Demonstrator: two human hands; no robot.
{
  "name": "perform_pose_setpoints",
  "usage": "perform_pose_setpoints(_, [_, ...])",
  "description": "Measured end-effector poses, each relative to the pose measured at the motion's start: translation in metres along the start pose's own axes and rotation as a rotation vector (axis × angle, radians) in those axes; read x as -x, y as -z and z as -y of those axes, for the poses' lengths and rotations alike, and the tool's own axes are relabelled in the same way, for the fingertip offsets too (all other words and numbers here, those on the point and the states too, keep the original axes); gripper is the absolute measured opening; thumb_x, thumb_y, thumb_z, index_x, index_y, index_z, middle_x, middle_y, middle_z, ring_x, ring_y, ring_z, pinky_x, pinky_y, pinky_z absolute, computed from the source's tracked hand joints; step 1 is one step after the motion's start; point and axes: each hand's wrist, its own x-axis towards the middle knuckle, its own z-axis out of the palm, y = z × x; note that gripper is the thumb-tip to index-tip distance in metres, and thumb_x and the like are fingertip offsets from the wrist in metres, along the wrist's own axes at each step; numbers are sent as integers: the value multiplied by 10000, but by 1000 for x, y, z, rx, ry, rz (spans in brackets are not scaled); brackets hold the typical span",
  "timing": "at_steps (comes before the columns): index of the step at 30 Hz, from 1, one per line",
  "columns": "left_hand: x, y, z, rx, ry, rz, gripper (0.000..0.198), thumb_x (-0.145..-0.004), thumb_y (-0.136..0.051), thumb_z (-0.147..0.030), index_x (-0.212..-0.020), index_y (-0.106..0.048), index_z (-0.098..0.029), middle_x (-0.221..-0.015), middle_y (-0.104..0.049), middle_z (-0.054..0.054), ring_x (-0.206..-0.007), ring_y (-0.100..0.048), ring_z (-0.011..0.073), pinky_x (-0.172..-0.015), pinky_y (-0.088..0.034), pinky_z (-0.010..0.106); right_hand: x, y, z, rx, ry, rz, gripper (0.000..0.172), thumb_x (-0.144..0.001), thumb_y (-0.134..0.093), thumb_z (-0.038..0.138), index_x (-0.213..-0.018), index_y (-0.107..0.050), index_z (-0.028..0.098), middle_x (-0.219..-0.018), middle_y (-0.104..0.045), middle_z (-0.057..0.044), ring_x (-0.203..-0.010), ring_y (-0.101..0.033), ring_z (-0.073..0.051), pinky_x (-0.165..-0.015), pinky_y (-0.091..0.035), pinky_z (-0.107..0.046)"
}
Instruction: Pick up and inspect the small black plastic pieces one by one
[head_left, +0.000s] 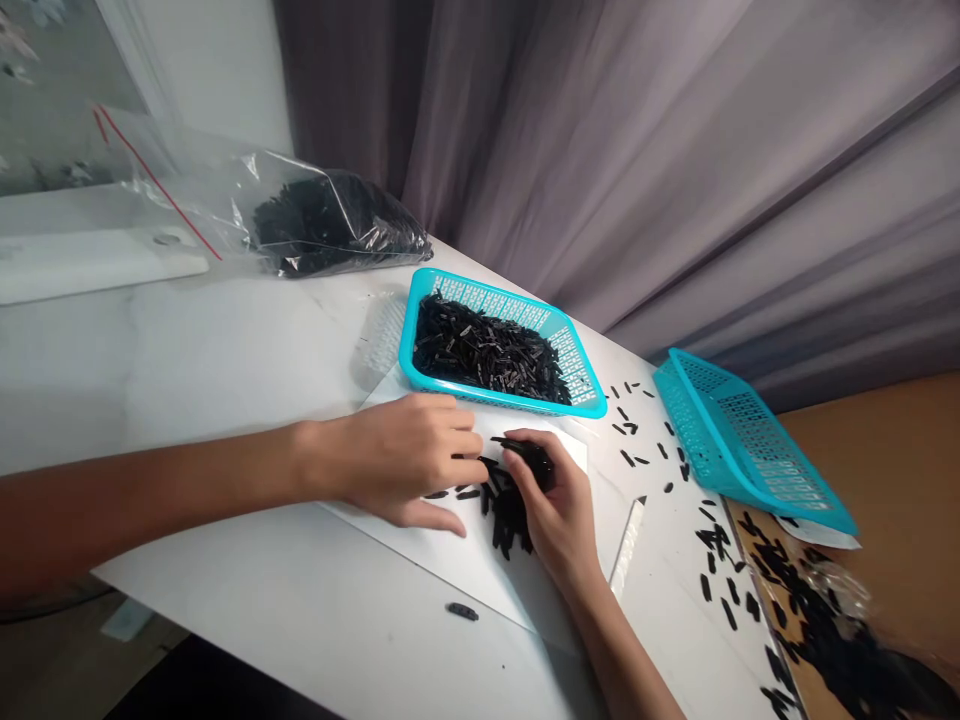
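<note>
My left hand (409,465) reaches in from the left over a white sheet of paper (420,545). Its fingers bend toward a pile of small black strips (508,515), and its thumb sticks out apart; I see nothing held in it. My right hand (559,505) curls around a bunch of these black strips on the pile's right side, some poking out past the thumb. A few loose strips (466,492) lie under my left hand. Just behind both hands stands a turquoise plastic basket (495,398) holding many similar black strips.
A clear bag (337,220) of black pieces lies at the back left. Another turquoise basket (757,450) sits tilted at the right edge, with black strips scattered around it. A white pen-like stick (628,545) rests beside my right forearm. One black piece (462,611) lies in front.
</note>
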Motion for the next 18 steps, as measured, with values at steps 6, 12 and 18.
perform_pose_setpoints(6, [4, -6, 2, 77, 138, 189, 397, -807, -769, -356, -1138, -651, -171, -1053, -696, 78, -909, -634, 246, -769, -437, 339, -1, 5, -2, -172, -127, -108, 164, -949, -601, 336, -1086, -630, 252, -998, -656, -37, -872, -624, -203, -780, -495, -343])
perform_pose_setpoints(12, [7, -12, 5, 77, 202, 180, 336, -887, -689, -324, -1175, -629, -162, -1075, -688, 85, -969, -621, 250, -807, -442, 342, 0, 6, 7, -428, -160, -135, 136, -947, -600, 346, -1018, -668, 251, -940, -642, -31, -849, -600, -197, -769, -467, -338])
perform_pose_setpoints(18, [1, -14, -20, 274, -11, -5, 446, -831, -728, -463, -1131, -652, -142, -1113, -688, 117, -1034, -613, 264, -880, -471, 395, -1, 11, 11, -524, -80, -119, 133, -945, -602, 308, -1015, -698, 246, -962, -644, -41, -891, -586, -203, -830, -448, -360])
